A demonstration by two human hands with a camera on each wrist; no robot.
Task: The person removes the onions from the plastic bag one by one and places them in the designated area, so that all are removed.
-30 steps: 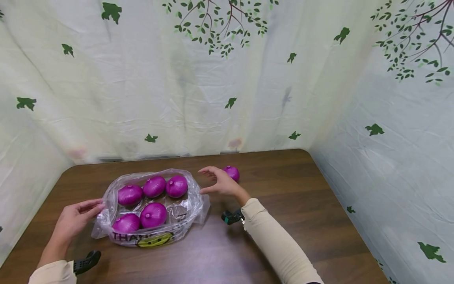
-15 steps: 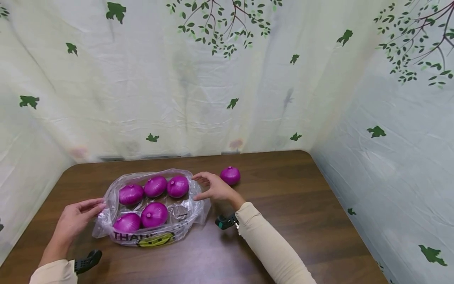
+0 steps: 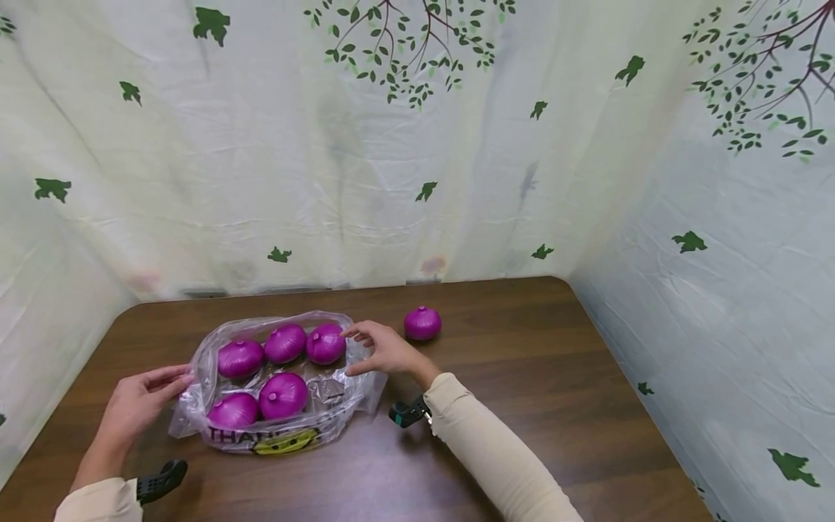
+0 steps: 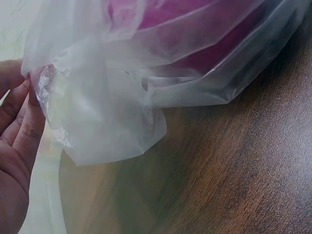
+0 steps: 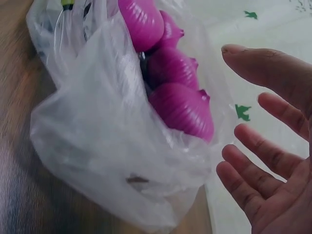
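A clear plastic bag [image 3: 373, 391], with THANK-like lettering and a yellow smiley on its front, lies open-mouthed left of centre. Several shiny purple onions [image 3: 283, 395] sit inside it. At its left end my left hand [image 3: 133, 406] pinches the edge between thumb and fingers; the left wrist view shows the fingertips [image 4: 31, 100] on the film [image 4: 102, 122]. My right hand [image 3: 390, 351] hovers over the bag's right rim, thumb and fingers spread, holding nothing. In the right wrist view its fingers [image 5: 268, 151] stand beside the bag [image 5: 97, 141], close to the nearest onion [image 5: 183, 109].
One loose onion [image 3: 422, 323] rests on the brown wooden table [image 3: 522, 406], just behind my right hand. White curtains [image 3: 365, 217] with green leaf prints stand beyond the back and side edges. A dark wrist device [image 3: 161, 482] is strapped below each hand.
My right hand has moved left, away from the loose onion, to above the bag's right rim. That onion now shows fully. My left hand keeps its hold on the bag.
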